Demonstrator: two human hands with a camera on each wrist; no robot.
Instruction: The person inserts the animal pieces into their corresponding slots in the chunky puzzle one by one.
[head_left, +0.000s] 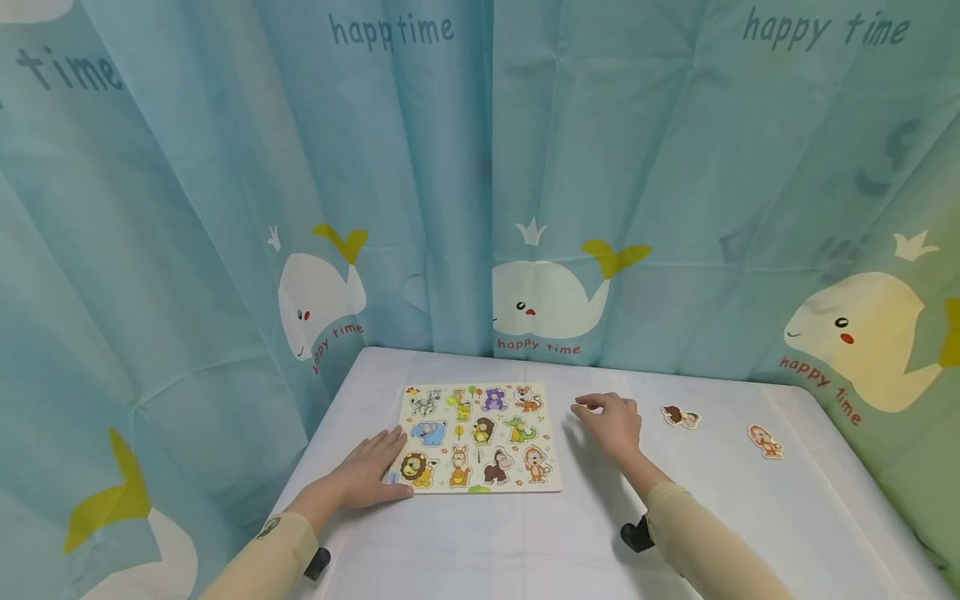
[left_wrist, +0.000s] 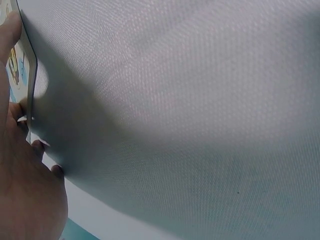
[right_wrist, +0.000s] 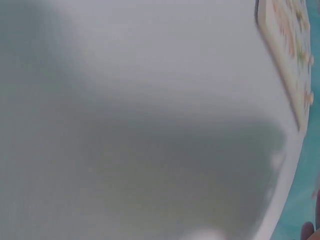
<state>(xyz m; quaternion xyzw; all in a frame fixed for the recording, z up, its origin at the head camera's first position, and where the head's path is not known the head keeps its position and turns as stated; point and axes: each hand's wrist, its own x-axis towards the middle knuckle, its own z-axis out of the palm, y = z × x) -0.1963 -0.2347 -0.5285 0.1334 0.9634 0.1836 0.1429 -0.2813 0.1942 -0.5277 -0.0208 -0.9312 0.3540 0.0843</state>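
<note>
A wooden animal puzzle board (head_left: 480, 485) lies flat on the table, with zebra, lion, crocodile and several other animal pictures on it. My left hand (head_left: 369, 468) rests on the board's left edge, its fingers extended and the thumb at the near corner; in the left wrist view the thumb (left_wrist: 11, 32) overlaps the board's face. Just right of the board, my right hand (head_left: 611, 423) is raised over the table, fingers loosely bent and nothing visible between them. Only its fingertips (right_wrist: 307, 231) show at the corner of the right wrist view.
To the right of my right hand lie two loose puzzle pieces: a brown animal piece (head_left: 680, 417) and an orange monkey piece (head_left: 765, 442). The table (head_left: 480, 550) has a white cloth. A blue curtain (head_left: 450, 167) with whales hangs behind and beside it.
</note>
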